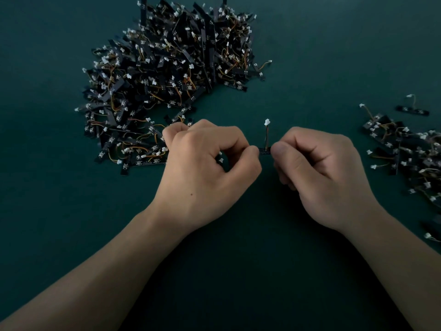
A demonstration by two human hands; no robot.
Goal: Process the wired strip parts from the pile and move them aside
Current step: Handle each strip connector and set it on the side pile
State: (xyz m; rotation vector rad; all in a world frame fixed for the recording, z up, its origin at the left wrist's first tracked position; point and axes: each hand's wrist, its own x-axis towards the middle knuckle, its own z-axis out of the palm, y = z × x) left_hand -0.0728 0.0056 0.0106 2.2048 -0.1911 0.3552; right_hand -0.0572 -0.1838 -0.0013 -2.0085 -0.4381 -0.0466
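A small black strip part (265,152) is held level between both hands above the green mat. My left hand (205,168) pinches its left end and my right hand (319,173) pinches its right end. The part's wire (266,134) stands straight up, topped by a white connector (267,121). Most of the strip is hidden by my fingers. A big pile of black strip parts with white connectors and orange-yellow wires (167,75) lies at the upper left, just behind my left hand.
A smaller heap of strip parts (410,154) lies at the right edge, with one single part (412,110) apart behind it. The dark green mat (310,68) covers the whole surface.
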